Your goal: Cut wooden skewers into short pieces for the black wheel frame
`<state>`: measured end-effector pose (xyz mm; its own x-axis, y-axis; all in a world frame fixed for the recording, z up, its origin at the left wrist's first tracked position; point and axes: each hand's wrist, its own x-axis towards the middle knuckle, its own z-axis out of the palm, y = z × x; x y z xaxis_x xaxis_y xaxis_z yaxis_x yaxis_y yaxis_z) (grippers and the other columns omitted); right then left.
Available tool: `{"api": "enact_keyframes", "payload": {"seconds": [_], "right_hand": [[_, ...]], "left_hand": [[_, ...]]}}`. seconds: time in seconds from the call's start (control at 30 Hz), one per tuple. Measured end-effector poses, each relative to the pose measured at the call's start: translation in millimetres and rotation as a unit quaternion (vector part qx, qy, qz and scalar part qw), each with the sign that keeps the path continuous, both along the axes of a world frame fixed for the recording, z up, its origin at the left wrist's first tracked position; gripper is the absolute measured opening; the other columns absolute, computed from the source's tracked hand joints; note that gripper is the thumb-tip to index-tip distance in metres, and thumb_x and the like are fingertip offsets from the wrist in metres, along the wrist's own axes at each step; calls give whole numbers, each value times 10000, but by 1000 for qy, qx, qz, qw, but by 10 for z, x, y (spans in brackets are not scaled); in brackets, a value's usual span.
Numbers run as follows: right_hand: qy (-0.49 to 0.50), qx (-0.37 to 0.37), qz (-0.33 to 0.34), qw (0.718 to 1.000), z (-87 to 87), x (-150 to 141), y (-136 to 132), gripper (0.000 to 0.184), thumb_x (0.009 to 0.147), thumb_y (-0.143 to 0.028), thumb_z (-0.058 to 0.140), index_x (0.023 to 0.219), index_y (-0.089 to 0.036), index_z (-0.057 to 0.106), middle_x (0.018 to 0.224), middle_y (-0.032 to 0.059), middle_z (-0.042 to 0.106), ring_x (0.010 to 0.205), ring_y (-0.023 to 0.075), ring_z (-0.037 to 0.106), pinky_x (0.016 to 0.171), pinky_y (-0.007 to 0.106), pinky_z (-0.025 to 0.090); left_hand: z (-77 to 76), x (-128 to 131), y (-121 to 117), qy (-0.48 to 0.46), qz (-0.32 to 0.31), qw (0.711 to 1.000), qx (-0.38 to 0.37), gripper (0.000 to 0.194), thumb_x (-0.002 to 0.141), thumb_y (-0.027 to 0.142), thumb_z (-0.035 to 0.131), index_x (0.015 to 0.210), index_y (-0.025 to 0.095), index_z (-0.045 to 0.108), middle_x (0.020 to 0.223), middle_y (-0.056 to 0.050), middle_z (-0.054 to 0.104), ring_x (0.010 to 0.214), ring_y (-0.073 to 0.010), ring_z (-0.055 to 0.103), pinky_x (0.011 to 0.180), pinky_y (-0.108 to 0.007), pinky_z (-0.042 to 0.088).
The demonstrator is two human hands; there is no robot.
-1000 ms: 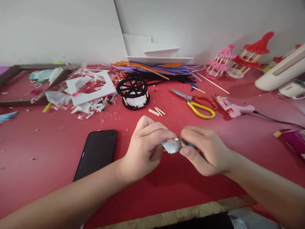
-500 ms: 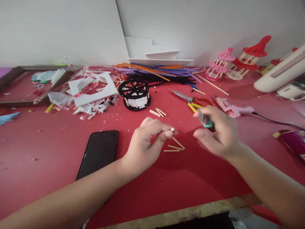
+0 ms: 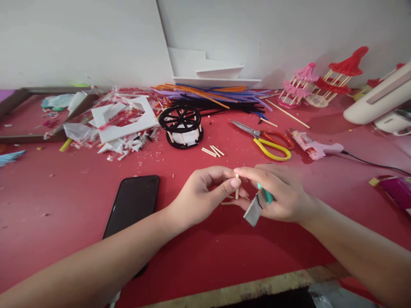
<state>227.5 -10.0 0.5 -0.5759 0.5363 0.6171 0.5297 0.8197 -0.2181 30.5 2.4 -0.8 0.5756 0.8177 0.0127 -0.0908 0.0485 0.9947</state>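
Note:
Between thumb and fingers, my left hand (image 3: 205, 190) pinches a short wooden stick (image 3: 237, 188), held upright. My right hand (image 3: 282, 192) meets it from the right, its index fingertip at the stick's top end. Tucked in the right hand's grip is a utility knife (image 3: 263, 194) with a green part, its wide blade (image 3: 253, 211) pointing down and left, away from the stick. Under the hands lie cut sticks (image 3: 227, 203), mostly covered. Several more short sticks (image 3: 213, 151) lie farther back, near a round black wheel-topped frame (image 3: 181, 127) with stick posts and a white inside.
A black phone (image 3: 133, 205) lies left of my hands. Yellow-and-red-handled scissors (image 3: 272, 145) and a pink glue gun (image 3: 316, 145) are at the right. Behind are white foam scraps (image 3: 128, 122), pipe cleaners (image 3: 208, 96), and pink (image 3: 298, 85) and red (image 3: 340, 77) small towers.
My right hand has moved left and down to the left hand, the knife blade swinging downward. The stick in my left hand has turned upright. The scissors' handles are now uncovered.

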Motion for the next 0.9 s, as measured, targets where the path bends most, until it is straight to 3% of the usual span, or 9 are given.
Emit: {"api": "enact_keyframes", "payload": {"seconds": [0.07,0.17,0.33,0.43,0.57,0.7,0.77,0.9], "right_hand": [[7,17,-14,1000,-4,13,14,502,769,-313,724,1180,-108,521,909,78,717,741,153,655,709,276,547],[15,53,-54,997,-35,68,49,512,740,-309,748,1169,-120,544,827,28,695,606,109,592,648,241,530],[4,70,-119,990,-113,193,98,540,666,-278,792,1141,-136,579,703,-29,624,533,91,526,612,230,504],[5,62,-123,990,-143,231,108,556,655,-240,791,1159,-150,573,703,-37,617,511,82,512,592,230,489],[0,44,-139,989,-167,247,109,518,696,-284,767,1163,-177,570,685,-39,610,484,83,495,560,240,467],[-4,39,-141,989,-179,250,114,484,732,-331,744,1155,-167,576,661,-32,606,490,93,499,570,248,463],[-1,42,-129,991,-177,250,118,477,740,-328,739,1155,-161,574,655,-33,604,493,93,498,578,247,463],[3,42,-105,994,-159,246,122,480,738,-264,735,1167,-145,556,643,-40,599,494,91,493,582,240,463]], "left_hand": [[-17,-24,27,57,55,995,60,176,908,296,550,900,163,665,855,-41,720,759,-140,674,703,-248,539],[-45,-86,120,183,166,954,171,177,892,299,560,933,175,679,886,-35,710,817,-150,646,729,-250,502],[-98,-139,240,247,243,916,200,179,902,243,515,1001,194,657,997,-33,695,798,-129,617,702,-242,477],[-43,-120,182,268,213,911,231,175,897,196,509,1016,196,637,1029,-28,685,845,-126,622,747,-243,485],[213,-117,76,339,126,875,321,178,888,143,501,1000,196,629,1000,-13,683,912,-141,626,841,-267,477],[372,-117,167,477,95,781,391,239,901,244,517,1102,134,587,1067,-89,664,1034,-253,598,924,-390,450],[331,-84,273,541,89,730,409,338,899,305,532,1150,78,550,1098,-148,643,1073,-316,573,932,-443,436],[125,30,443,610,62,660,435,343,889,313,560,1093,39,550,1106,-191,617,1075,-334,557,945,-429,408]]}}
